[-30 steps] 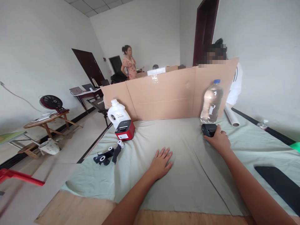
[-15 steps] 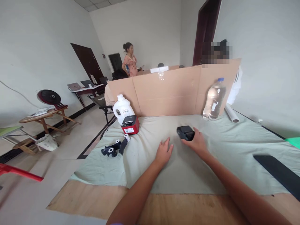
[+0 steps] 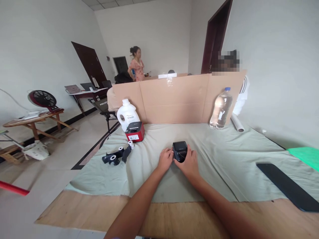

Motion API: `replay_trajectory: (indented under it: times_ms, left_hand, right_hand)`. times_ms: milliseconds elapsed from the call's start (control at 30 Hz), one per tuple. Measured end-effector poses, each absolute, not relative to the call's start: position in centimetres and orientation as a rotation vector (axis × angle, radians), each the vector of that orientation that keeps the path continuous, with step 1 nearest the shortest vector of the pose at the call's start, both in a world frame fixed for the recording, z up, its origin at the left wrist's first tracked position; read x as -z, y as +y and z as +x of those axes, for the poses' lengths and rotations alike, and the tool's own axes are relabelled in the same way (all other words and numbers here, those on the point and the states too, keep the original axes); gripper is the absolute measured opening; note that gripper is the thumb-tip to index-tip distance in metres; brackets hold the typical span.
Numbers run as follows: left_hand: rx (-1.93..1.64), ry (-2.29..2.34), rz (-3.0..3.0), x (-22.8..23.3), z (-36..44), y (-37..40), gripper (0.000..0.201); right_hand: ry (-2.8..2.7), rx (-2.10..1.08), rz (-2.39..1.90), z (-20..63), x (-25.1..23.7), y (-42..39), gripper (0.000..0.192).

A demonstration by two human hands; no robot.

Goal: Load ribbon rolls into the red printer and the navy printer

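A small black portable printer [image 3: 179, 147] is in front of me over the green cloth, between both hands. My right hand [image 3: 188, 162] is closed around its right and near sides, thumb at the front edge. Against the printer's left side rest the curled fingers of my left hand [image 3: 165, 161], gripping from there. To the left lie several dark paper rolls with white cores [image 3: 114, 158], partly unwound. Behind them stands a red and black desktop printer [image 3: 135, 132] with a white label.
A white jug [image 3: 127, 111] stands behind the red printer. A cardboard screen [image 3: 174, 99] borders the table's far side, with a large clear bottle [image 3: 221, 109] and a white tube [image 3: 237, 122] at right. A long black slab [image 3: 286, 186] lies near the right edge. People are beyond the screen.
My right hand has brought the black printer left and nearer to me. My left hand has come in from open and apart to touch its left side. The view has shifted slightly.
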State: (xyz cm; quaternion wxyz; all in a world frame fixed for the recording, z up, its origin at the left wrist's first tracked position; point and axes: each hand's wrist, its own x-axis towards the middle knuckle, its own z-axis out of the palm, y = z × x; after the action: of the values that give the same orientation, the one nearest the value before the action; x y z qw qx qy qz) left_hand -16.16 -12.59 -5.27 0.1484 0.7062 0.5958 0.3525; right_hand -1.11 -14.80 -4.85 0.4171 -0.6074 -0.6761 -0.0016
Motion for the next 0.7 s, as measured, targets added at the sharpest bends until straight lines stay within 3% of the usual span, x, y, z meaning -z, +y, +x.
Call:
replay_trajectory:
  times_ms: [300,700]
  left_hand:
    - [-0.958,1.779,1.996,5.1,-16.6,-12.5,0.043]
    - [-0.859,1.786,2.059,4.8,-16.8,-12.8,0.05]
  right_hand:
    - [-1.69,-0.235,-1.544,-0.9,5.5,-15.2,0.09]
    - [-1.778,-0.233,-1.549,-0.3,6.8,-14.4,0.102]
